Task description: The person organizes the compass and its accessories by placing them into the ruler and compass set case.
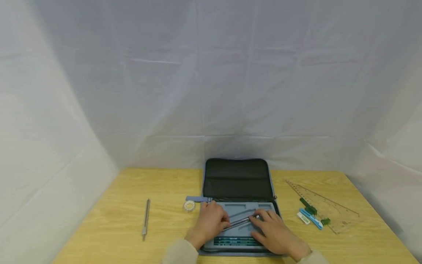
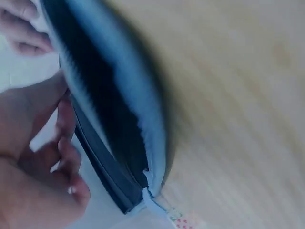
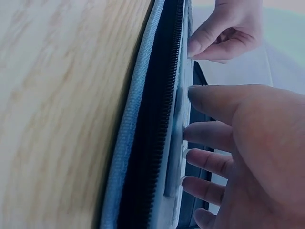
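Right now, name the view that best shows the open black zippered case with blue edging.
The head view: the case lies fully framed, though the left hand and right hand cover parts. The left wrist view shows only part, blurred; the right wrist view, mainly one close edge.

The case (image 1: 237, 253) lies on the surface (image 1: 166, 220), its lid (image 1: 236, 187) behind its tray (image 1: 242, 231). An instrument (image 1: 240, 222) is over the tray, between the left hand (image 1: 211, 222) and the right hand (image 1: 273, 231); pencils (image 1: 234, 241) lie in the tray's front slot. Just left of the case sits a tape roll (image 1: 189, 210); well farther left lies a rod (image 1: 146, 218). Right of the case lie an eraser (image 1: 303, 218) beside a knife (image 1: 311, 219), and a set square (image 1: 344, 222).
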Tool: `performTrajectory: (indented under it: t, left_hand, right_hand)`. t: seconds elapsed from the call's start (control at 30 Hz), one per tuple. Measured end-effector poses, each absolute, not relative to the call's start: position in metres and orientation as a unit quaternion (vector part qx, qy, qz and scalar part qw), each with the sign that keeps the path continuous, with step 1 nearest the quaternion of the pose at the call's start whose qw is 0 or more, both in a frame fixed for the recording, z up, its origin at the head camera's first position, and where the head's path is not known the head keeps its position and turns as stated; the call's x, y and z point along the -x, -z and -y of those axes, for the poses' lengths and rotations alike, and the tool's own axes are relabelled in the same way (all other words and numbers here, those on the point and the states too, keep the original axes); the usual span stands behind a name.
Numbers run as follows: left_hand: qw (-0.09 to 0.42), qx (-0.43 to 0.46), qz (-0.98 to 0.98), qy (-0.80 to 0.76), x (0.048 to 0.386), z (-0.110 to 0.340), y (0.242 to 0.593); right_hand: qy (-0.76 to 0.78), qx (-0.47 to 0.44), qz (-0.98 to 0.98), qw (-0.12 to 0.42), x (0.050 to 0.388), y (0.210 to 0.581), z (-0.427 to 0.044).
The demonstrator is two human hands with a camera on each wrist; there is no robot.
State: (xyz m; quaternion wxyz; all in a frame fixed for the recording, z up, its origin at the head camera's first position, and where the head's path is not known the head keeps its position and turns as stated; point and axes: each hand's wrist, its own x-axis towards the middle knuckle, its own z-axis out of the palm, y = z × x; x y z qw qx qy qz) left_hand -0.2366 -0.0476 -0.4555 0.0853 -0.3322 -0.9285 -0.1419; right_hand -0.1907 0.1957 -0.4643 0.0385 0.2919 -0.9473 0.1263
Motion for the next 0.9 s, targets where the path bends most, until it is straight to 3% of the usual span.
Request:
performTrajectory:
  t: [0.1,0.23,0.6,0.9]
  left_hand:
    - [0.128,0.339,0.924,0.125,0.232,0.050,0.453]
    - [0.137,0.364,0.915,0.110,0.222,0.058,0.446]
    - [0.042,0.419,0.906,0.042,0.200,0.066,0.443]
    - [0.015,0.417,0.908,0.035,0.196,0.066,0.437]
  right_hand:
    - [-0.125,-0.290,0.948,0.031,0.190,0.463,-0.194]
    - [-0.131,-0.288,0.948,0.021,0.190,0.463,-0.192]
    - [-0.116,-0.293,0.949,0.022,0.190,0.461,-0.188]
    - [-0.127,-0.303,0.944,0.021,0.190,0.456,-0.179]
